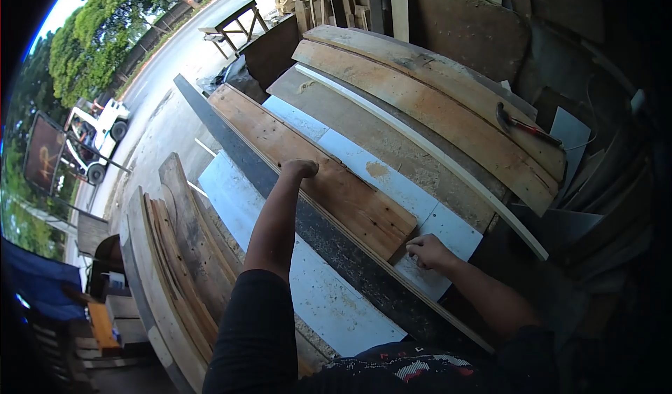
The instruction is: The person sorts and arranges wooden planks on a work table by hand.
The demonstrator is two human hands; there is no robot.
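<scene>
A reddish-brown wooden plank (pixel 350 196) with dark nail holes lies slantwise on the work surface in front of me. My left hand (pixel 301 168) rests on its middle, closed like a fist; the fingertips are hidden, so anything in them cannot be seen. Beside the plank's near right end is my right hand (pixel 428 252), fingers curled together over a white panel (pixel 448 229). Whether it holds something small I cannot make out. Along the plank's left side runs a long dark board (pixel 336 243) with a pale edge.
Beyond lie wide boards (pixel 420 89), a thin pale strip (pixel 420 142) and a hammer (pixel 521 124). More planks (pixel 178 254) are stacked at left. Sawdust speckles another white panel (pixel 329 289). A white forklift (pixel 98 138) stands by the road, and a wooden trestle (pixel 234 26) farther back.
</scene>
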